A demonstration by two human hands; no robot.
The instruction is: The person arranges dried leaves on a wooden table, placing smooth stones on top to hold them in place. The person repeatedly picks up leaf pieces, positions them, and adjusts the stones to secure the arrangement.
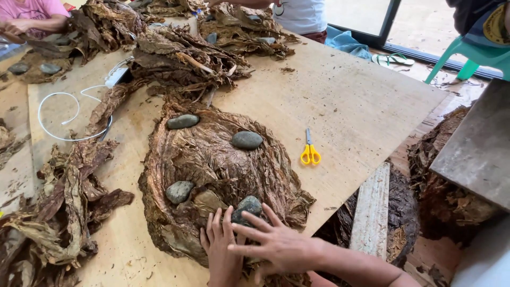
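Where hands point(249, 247) overlap, fingers splayed

Beside my work: yellow-handled scissors point(310, 151) on the plywood tabletop point(350, 101); white cable point(64, 114) looped at left; loose dried leaf heaps point(180, 58) beyond; green plastic chair point(470, 56); possibly sandals point(394, 59) on the floor.

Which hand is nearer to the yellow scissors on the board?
The right hand. It lies flat on the pile of dried leaves, below and left of the yellow scissors. The left hand lies beside it, farther left.
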